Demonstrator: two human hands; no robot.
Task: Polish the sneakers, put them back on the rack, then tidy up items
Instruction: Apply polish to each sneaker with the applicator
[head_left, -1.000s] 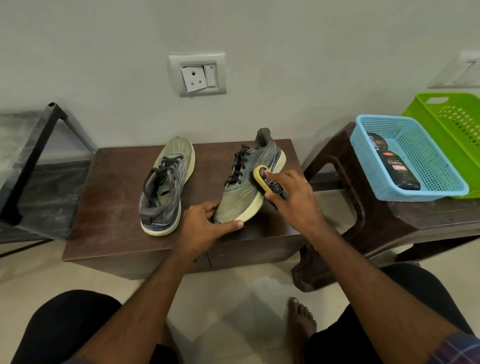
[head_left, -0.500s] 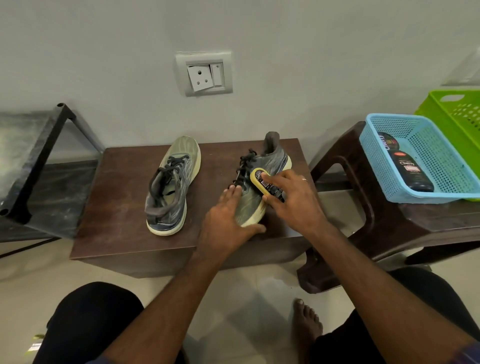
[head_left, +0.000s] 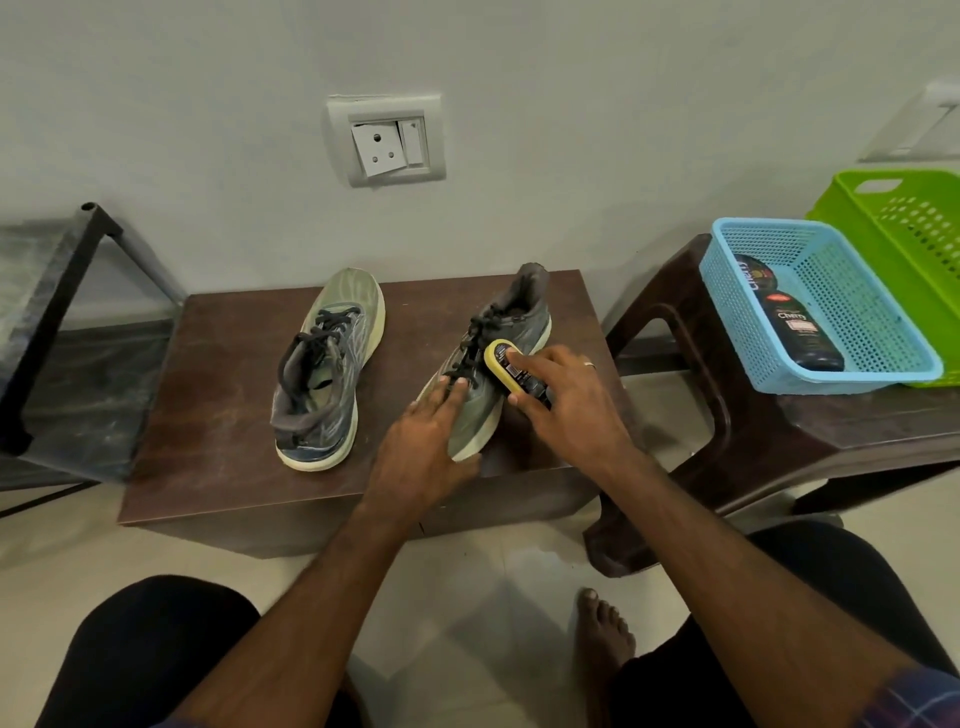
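Note:
Two grey-green sneakers stand on a low brown table (head_left: 218, 415). The left sneaker (head_left: 324, 369) points toe away from me and nobody touches it. The right sneaker (head_left: 498, 353) points toe toward me. My left hand (head_left: 426, 447) lies flat over its toe, fingers straight, reaching the laces. My right hand (head_left: 566, 405) grips a yellow shoe-polish sponge (head_left: 506, 366) and presses it against the sneaker's right side near the laces.
A dark rack (head_left: 47, 322) stands at the left against the wall. On a brown plastic stool (head_left: 727, 415) to the right sit a blue basket (head_left: 727, 291) holding a black polish bottle (head_left: 800, 332) and a green basket (head_left: 909, 244). My bare foot (head_left: 602, 634) rests on the floor.
My left hand has moved from gripping the toe tip to lying flat on top of the shoe. The sponge has slid up the shoe's side toward the laces.

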